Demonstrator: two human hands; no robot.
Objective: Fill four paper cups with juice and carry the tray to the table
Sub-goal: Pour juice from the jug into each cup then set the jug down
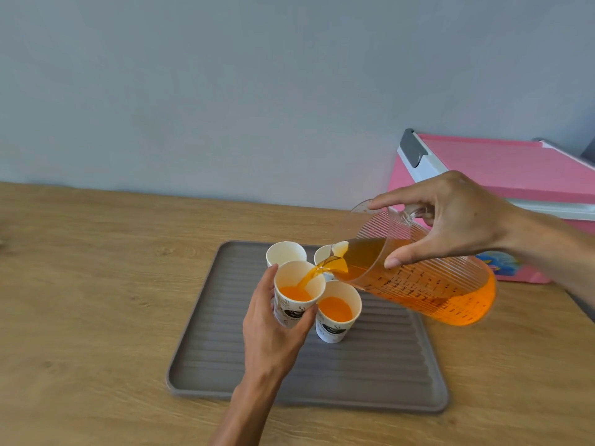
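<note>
Four white paper cups stand close together on a grey ribbed tray. My left hand grips the front left cup, into which orange juice streams. My right hand holds a clear measuring jug by its handle, tilted left with its spout over that cup. The front right cup holds juice. The back left cup looks empty. The back right cup is mostly hidden behind the spout.
The tray lies on a wooden counter against a pale grey wall. A pink storage box with a white rim and a grey latch stands at the back right, just behind the jug.
</note>
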